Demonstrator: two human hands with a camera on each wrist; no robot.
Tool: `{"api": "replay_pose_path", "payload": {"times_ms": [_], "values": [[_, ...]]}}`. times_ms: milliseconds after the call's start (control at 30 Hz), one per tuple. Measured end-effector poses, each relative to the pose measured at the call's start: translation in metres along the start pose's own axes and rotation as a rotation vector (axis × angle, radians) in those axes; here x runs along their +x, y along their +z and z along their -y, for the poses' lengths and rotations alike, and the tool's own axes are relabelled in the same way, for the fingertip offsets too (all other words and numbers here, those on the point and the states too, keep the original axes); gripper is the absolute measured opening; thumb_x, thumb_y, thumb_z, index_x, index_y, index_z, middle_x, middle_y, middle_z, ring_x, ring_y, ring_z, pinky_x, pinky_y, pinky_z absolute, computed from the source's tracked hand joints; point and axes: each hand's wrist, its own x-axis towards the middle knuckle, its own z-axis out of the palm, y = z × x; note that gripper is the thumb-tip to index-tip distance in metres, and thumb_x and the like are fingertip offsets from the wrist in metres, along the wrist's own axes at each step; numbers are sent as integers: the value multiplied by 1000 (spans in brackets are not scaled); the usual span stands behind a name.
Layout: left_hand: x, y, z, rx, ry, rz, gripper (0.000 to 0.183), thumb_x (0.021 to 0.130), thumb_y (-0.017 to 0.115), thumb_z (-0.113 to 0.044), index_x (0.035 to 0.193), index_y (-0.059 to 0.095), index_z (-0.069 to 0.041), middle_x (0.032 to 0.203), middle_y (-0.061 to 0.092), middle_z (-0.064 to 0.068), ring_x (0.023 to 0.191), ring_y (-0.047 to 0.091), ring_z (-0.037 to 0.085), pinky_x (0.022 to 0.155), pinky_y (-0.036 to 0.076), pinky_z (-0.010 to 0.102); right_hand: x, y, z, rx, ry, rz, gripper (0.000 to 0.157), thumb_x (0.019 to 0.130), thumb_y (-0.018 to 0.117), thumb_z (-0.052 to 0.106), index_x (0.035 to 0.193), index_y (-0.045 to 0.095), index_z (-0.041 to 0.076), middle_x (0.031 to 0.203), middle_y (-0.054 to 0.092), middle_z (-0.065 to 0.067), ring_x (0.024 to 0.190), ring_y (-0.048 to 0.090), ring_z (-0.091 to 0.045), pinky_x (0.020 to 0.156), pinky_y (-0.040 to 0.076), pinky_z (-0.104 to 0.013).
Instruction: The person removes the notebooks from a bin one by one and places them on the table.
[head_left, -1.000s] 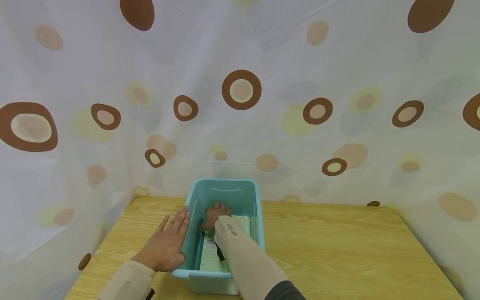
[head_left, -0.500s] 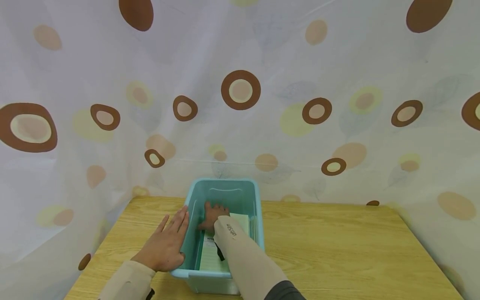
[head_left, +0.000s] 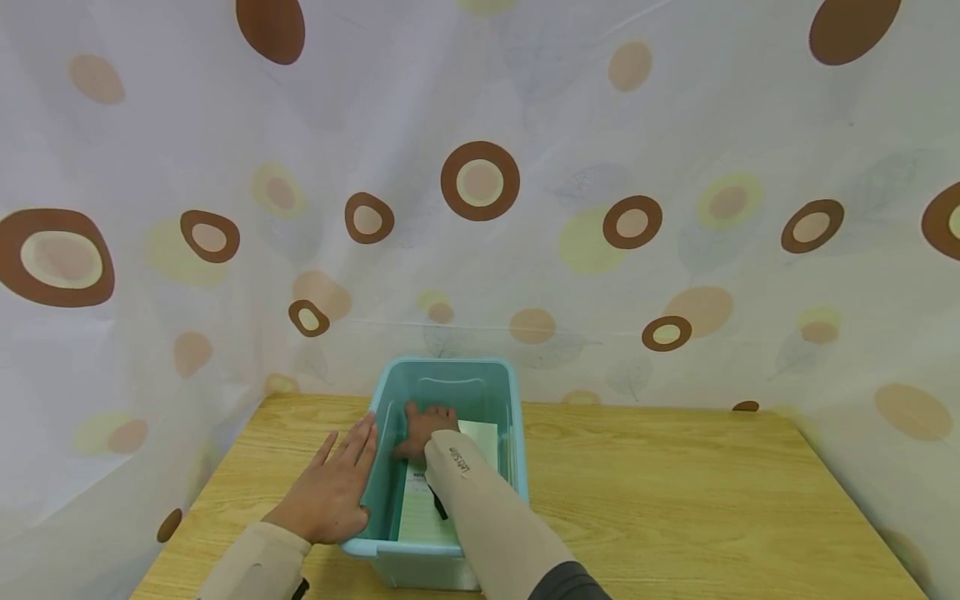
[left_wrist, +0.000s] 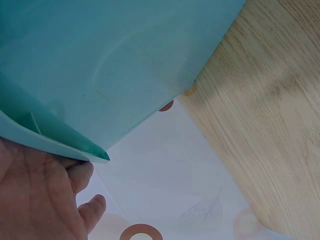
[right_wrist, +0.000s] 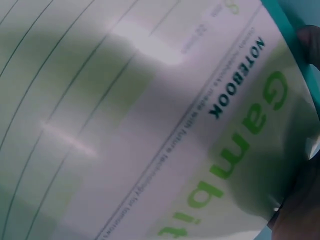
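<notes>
A light-blue plastic bin [head_left: 512, 400] stands on the wooden table. My left hand [head_left: 330, 483] rests along its left rim with straight fingers; the left wrist view shows the palm [left_wrist: 40, 195] against the outside of the rim. Inside the bin, my right hand [head_left: 425, 433] grips a pale green notebook [head_left: 427, 512] near its far left end. Close up, the notebook cover [right_wrist: 150, 125] reads "Gambit NOTEBOOK", has dark lines and a teal spine [right_wrist: 285, 30], and bows slightly. Dark fingers [right_wrist: 300, 200] show at its edge. My right forearm hides part of the notebook.
Thin upright edges [head_left: 512, 454] show along the bin's inner right side. The wooden table [head_left: 675, 500] extends to the right and left of the bin. A patterned white sheet [head_left: 570, 292] hangs behind and along both sides.
The notebook's visible far edge has shifted a little farther away and covers more of the bin's right side. My right hand has edged slightly left. The left hand stays put.
</notes>
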Motion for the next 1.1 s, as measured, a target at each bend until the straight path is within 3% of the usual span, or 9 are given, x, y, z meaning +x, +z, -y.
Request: {"api": "replay_pose_path", "payload": {"times_ms": [533,633,867,1100], "values": [[1,-1,-1,5,1,7,81,76,55,-14,146,25,14,157,16,25,144,20,37,113,12,58,0,-18,11,-156,17,-167,55,81,61,47,129,52,19,114,64,-11,107,57,-30,93,39,-44],[0,-1,0,-4,-3,1,81,76,55,-13,146,24,14,157,16,25,144,20,37,113,12,59,-1,-27,15,-196,10,-190,52,82,59,47,126,51,20,114,64,-10,109,57,-29,95,39,-44],[-1,-1,-1,-16,-1,-7,80,75,53,-10,146,24,15,156,16,26,144,20,37,113,12,59,-7,-52,18,-256,26,-192,68,84,53,52,143,41,20,125,60,-12,118,53,-30,102,36,-45],[-1,-1,-3,-26,0,2,80,75,51,-9,146,23,15,156,15,26,144,19,38,113,12,59,-23,-87,18,-246,-43,-301,51,83,53,44,126,48,17,104,62,-9,99,57,-28,93,40,-44]]}}
